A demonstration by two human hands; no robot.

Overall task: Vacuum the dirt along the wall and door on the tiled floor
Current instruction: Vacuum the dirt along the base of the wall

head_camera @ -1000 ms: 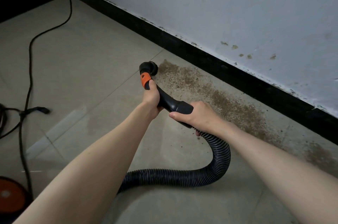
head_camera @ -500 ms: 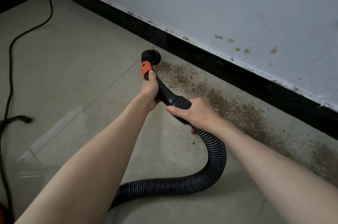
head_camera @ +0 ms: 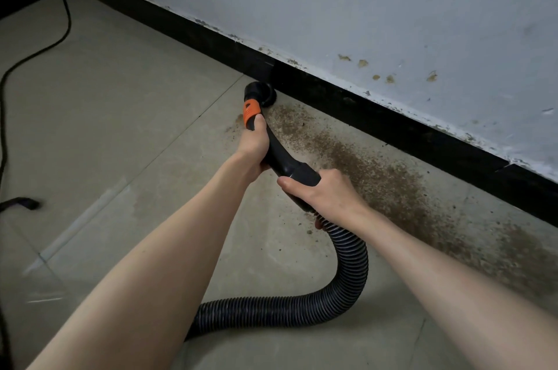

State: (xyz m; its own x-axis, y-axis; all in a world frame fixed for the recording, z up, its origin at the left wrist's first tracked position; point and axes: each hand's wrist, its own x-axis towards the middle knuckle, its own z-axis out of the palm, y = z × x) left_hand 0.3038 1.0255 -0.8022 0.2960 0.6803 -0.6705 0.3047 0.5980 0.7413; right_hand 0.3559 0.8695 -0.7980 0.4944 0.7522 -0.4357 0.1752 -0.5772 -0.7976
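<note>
**A:** whats around the work area rn?

**B:** black power cord [head_camera: 36, 50] snaking over the tiled floor [head_camera: 126, 103] on the left, well apart from the hands. a dark plug-ish end [head_camera: 25, 204] lies at the left edge, cant tell what it is. black baseboard [head_camera: 362, 111] runs along the grey wall [head_camera: 392, 7], wall has brownish spots + chipped paint just above the trim

**A:** and the vac?

**B:** round black nozzle [head_camera: 260, 93] sits on the floor right up against the baseboard, at the left end of the dirt [head_camera: 377, 176]. dirt is a brown band along the wall, stretching off to the right. left hand [head_camera: 253, 143] grips the curved black handle [head_camera: 280, 155] just below the orange collar [head_camera: 251, 111], right hand [head_camera: 320, 193] is wrapped round the cuff where the ribbed hose [head_camera: 353, 267] starts. hose loops back under the left arm

**A:** anything blocking? any brand?

**B:** nothing between nozzle and dirt. no readable writing or logo afaict
</note>
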